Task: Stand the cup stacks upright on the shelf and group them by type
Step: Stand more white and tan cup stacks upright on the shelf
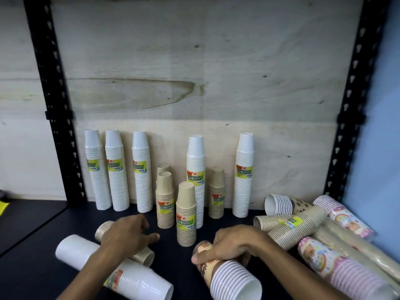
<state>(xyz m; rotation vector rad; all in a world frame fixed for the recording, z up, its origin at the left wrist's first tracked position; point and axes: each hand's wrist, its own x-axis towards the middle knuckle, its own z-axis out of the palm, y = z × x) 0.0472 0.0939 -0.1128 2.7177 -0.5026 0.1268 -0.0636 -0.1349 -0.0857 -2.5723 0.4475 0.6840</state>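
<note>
Dark shelf (43, 245): upright stacks, labels (195, 176) read "DISPOSABLE TABLEWARE".

White cup stacks (118, 169), tan stacks (186, 213), pink rainbow-print stacks (344, 217), dark shelf (32, 263).

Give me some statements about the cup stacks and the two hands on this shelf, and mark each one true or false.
1. Five tall white stacks stand upright along the back board. True.
2. The right hand rests on a lying patterned stack. True.
3. All the brown stacks lie flat. False: four stand upright.
4. The left hand holds an upright white stack. False: it reaches over a lying brown stack.
5. The pink stacks lie at the right. True.
</note>
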